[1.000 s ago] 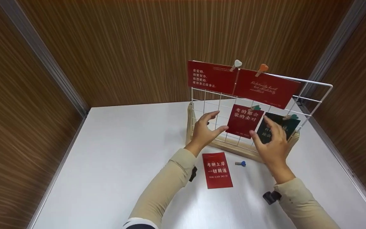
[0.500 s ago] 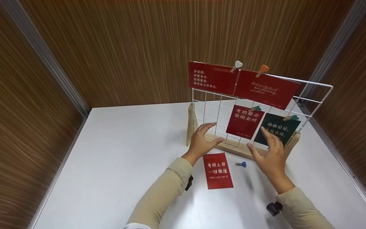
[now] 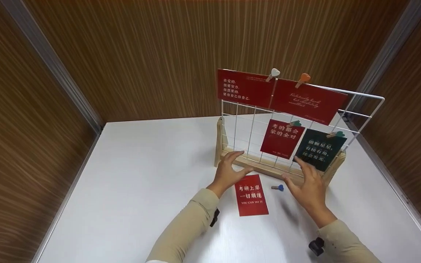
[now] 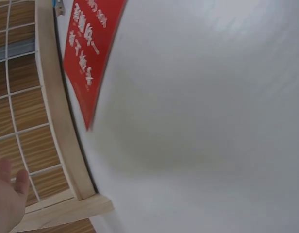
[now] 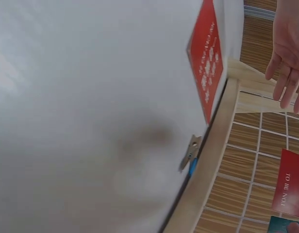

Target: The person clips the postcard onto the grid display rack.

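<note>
My left hand [image 3: 228, 174] hovers above the top edge of a loose red card [image 3: 252, 197], thumb and fingers spread apart. Nothing is held in it. My right hand [image 3: 309, 188] is likewise spread and holds nothing, in front of a dark green card [image 3: 320, 149]. Between the hands, a small wooden clothespin with a blue heart [image 3: 278, 187] lies on the table. A white wire grid [image 3: 250, 126] stands behind them in a wooden base [image 3: 265, 167]. In the right wrist view the clothespin [image 5: 192, 154] lies close beside that base.
Two wide red cards [image 3: 245, 87] hang along the grid's top, with a white heart clip [image 3: 274, 73] and an orange clip [image 3: 303, 79]. Below hangs a smaller red card [image 3: 281, 138] with a green clip [image 3: 295, 124]. Brown wood-grain panels [image 3: 159, 58] enclose the white table [image 3: 133, 175].
Both hands have come down and toward the person, away from the hanging cards. More of the green card's writing now shows. The loose card and blue-heart clothespin stay where they were.
</note>
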A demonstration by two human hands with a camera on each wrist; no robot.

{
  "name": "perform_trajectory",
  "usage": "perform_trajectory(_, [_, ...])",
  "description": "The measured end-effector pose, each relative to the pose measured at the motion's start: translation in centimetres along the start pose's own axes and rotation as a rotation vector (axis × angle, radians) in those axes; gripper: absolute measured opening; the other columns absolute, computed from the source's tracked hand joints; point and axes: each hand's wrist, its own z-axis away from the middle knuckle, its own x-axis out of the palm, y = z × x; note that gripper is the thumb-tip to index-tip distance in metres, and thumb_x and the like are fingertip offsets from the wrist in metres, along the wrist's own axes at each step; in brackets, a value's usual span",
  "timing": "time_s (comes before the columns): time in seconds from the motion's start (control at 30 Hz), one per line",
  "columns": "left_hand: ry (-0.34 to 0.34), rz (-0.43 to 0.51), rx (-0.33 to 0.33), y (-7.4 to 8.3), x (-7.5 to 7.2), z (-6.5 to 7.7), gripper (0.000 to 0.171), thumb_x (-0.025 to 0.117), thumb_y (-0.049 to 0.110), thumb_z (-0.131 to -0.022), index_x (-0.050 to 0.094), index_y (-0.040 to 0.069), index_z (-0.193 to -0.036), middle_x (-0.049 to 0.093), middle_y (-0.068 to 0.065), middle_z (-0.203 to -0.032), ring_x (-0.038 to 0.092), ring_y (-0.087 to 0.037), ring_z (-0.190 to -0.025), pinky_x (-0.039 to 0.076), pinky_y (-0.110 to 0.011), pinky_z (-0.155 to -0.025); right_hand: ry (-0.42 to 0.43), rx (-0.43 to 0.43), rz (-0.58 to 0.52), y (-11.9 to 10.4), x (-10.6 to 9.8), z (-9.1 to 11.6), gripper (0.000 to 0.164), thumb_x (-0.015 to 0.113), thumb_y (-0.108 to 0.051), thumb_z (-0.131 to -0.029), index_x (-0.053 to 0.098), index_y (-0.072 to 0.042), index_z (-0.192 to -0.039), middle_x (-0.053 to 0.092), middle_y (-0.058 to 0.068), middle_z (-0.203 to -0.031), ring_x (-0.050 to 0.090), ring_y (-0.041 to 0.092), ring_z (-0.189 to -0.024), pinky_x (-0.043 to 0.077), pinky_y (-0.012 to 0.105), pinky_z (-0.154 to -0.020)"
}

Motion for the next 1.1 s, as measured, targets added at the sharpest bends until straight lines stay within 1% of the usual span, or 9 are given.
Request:
perform_trajectory(0.1, [-0.026,0.004,-0.059,-0.4,0.2,0.5,0.062,0.079,0.033,-0.078,0.056,0.012,-0.132,0.051,-0.008,-0.135,0.043,-0.021,-0.127,0.035,-0.036,-0.105,-0.03,-0.004,0.012,0.4,0.3,0.2,0.068,0.079,-0.025,-0.078,0.048,-0.017,-0.138,0.049,0.02,-0.13,0.043,0.043,-0.121,0.029,0.065,-0.099])
perform_trajectory(0.17, [-0.044,0.001,-0.085,-0.7,0.4,0.8,0.063,0.079,0.034,-0.078,0.055,0.011,-0.133,0.05,-0.008,-0.135,0.043,-0.022,-0.128,0.035,-0.036,-0.105,-0.054,-0.006,0.02,0.7,0.5,0.3,0.068,0.079,-0.026,-0.078,0.048,-0.018,-0.138,0.049,0.02,-0.13,0.043,0.043,-0.121,0.029,0.065,-0.099])
perform_trajectory(0.27, [-0.069,-0.003,-0.109,-1.1,0.7,1.3,0.065,0.079,0.033,-0.078,0.054,0.01,-0.134,0.049,-0.008,-0.136,0.042,-0.024,-0.128,0.034,-0.037,-0.105,-0.084,-0.015,0.032,1.2,0.8,0.6,0.066,0.079,-0.027,-0.078,0.05,-0.018,-0.136,0.051,0.02,-0.13,0.043,0.042,-0.12,0.03,0.065,-0.099])
perform_trajectory(0.47, [-0.097,-0.021,-0.135,-1.8,1.1,1.9,0.065,0.079,0.032,-0.079,0.053,0.009,-0.134,0.048,-0.01,-0.137,0.041,-0.027,-0.129,0.033,-0.04,-0.107,-0.104,-0.045,0.035,2.1,1.5,1.2,0.063,0.081,-0.027,-0.076,0.054,-0.014,-0.132,0.056,0.02,-0.124,0.049,0.042,-0.116,0.034,0.062,-0.095])
perform_trajectory(0.53, [-0.107,-0.022,-0.157,-1.9,1.2,2.0,0.066,0.079,0.031,-0.079,0.052,0.008,-0.135,0.048,-0.011,-0.138,0.04,-0.027,-0.13,0.033,-0.041,-0.107,-0.118,-0.041,0.037,2.3,1.7,1.3,0.063,0.081,-0.028,-0.076,0.055,-0.013,-0.132,0.058,0.02,-0.122,0.052,0.041,-0.112,0.036,0.062,-0.092])
perform_trajectory(0.7, [-0.135,-0.02,-0.219,-2.1,1.5,2.2,0.071,0.08,0.029,-0.078,0.049,0.006,-0.138,0.049,-0.012,-0.136,0.044,-0.029,-0.127,0.036,-0.041,-0.104,-0.192,-0.007,0.045,2.5,2.0,1.4,0.062,0.08,-0.029,-0.077,0.055,-0.013,-0.131,0.062,0.018,-0.113,0.057,0.037,-0.104,0.041,0.06,-0.088])
perform_trajectory(0.9, [-0.169,-0.019,-0.258,-2.2,1.4,2.3,0.074,0.081,0.024,-0.077,0.046,0.005,-0.139,0.051,-0.015,-0.134,0.046,-0.03,-0.124,0.038,-0.04,-0.103,-0.288,0.024,0.021,2.8,2.2,1.2,0.06,0.078,-0.028,-0.079,0.054,-0.011,-0.132,0.063,0.017,-0.115,0.054,0.037,-0.111,0.04,0.057,-0.093])
perform_trajectory(1.0, [-0.177,-0.025,-0.261,-2.5,1.4,2.4,0.075,0.082,0.022,-0.076,0.046,0.004,-0.139,0.052,-0.016,-0.132,0.047,-0.031,-0.123,0.038,-0.04,-0.103,-0.338,0.035,0.008,3.0,2.4,1.3,0.059,0.078,-0.027,-0.079,0.054,-0.011,-0.131,0.062,0.016,-0.119,0.052,0.038,-0.114,0.039,0.057,-0.095])
perform_trajectory(1.1, [-0.179,-0.04,-0.263,-2.7,1.5,2.4,0.076,0.083,0.021,-0.075,0.046,0.003,-0.139,0.053,-0.016,-0.131,0.048,-0.03,-0.122,0.037,-0.04,-0.103,-0.378,0.056,0.005,3.2,2.5,1.3,0.058,0.077,-0.026,-0.08,0.054,-0.013,-0.132,0.06,0.015,-0.122,0.05,0.038,-0.117,0.037,0.058,-0.097])
